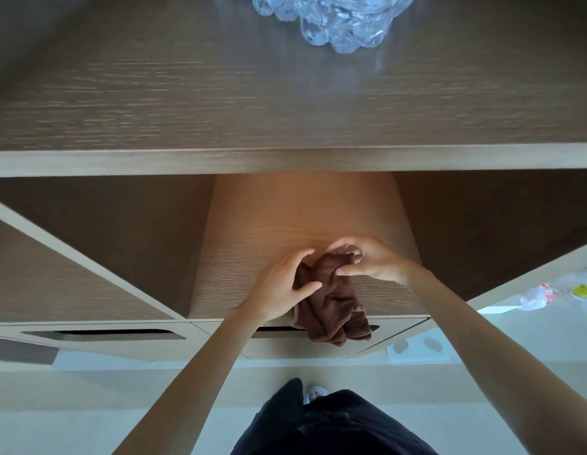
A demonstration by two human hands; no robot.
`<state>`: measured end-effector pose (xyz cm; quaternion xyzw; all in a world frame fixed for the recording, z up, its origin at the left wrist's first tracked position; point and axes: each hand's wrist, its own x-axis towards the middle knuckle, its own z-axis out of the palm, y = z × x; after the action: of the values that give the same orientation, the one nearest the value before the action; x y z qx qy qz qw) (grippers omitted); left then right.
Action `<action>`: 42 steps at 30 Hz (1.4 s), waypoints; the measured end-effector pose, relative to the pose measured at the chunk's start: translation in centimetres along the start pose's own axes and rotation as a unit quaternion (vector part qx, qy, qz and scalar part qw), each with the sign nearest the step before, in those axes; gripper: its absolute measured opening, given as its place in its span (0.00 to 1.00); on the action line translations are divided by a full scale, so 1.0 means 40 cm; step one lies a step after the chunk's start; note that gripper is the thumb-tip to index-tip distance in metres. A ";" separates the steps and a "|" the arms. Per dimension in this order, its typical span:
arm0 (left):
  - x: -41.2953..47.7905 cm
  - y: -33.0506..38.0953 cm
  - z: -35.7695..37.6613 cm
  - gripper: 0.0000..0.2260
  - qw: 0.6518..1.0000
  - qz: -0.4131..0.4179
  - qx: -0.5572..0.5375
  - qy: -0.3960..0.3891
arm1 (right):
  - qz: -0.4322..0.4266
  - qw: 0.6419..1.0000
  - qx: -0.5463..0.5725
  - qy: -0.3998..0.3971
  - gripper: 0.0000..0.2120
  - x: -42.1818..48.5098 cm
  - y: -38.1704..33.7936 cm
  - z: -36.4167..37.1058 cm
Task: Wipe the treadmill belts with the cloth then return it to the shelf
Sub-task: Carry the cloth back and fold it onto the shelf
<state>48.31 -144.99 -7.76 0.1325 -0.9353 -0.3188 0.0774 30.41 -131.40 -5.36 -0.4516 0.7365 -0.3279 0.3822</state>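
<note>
The brown cloth (331,300) is a soft, napped, crumpled strip lying on the lower shelf (252,231), a pale board with fine wood grain. Its long axis runs from deep in the shelf out to the front edge, and its hemmed near end droops over that edge, a little right of the middle.

The left hand (282,284) cups the cloth's left side, with curved fingers and thumb closing on a fold. The right hand (367,257) pinches the far end between its thumb and curled fingers.

Above, the unit's grained top (187,93) carries a knobbly clear glass bowl (334,18) near its back edge.
</note>
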 end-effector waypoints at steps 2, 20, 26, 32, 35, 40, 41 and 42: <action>0.019 0.009 -0.009 0.27 1.000 0.014 -0.020 -0.008 | -0.018 0.999 0.040 0.010 0.20 -0.019 -0.020 -0.004; 0.078 0.048 -0.132 0.07 0.997 -0.010 -0.042 -0.060 | -0.036 0.999 0.016 0.008 0.15 -0.083 -0.131 -0.094; 0.113 0.011 -0.111 0.06 0.990 -0.059 -0.091 -0.095 | 0.024 0.995 0.081 0.055 0.10 -0.053 -0.070 -0.069; 0.098 0.003 0.043 0.24 0.979 0.010 0.204 -0.012 | 0.076 0.966 -0.040 0.243 0.13 -0.043 0.022 0.028; 0.068 -0.001 0.094 0.27 0.974 0.082 0.170 -0.129 | 0.042 0.954 -0.123 0.271 0.07 -0.112 0.044 0.054; 0.073 -0.026 0.090 0.34 0.947 0.074 0.216 -0.227 | 0.095 0.962 -0.149 0.209 0.12 -0.204 0.052 0.118; 0.080 -0.021 0.086 0.34 0.947 0.082 0.220 -0.218 | 0.104 0.958 -0.149 0.222 0.12 -0.205 0.055 0.129; 0.089 -0.014 0.084 0.32 0.951 0.102 0.223 -0.186 | 0.102 0.954 -0.145 0.241 0.11 -0.204 0.056 0.141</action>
<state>44.28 -144.56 -10.53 -0.0118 -0.9888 -0.1120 -0.0975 36.76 -123.86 -7.80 -0.3325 0.8885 -0.2757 0.1548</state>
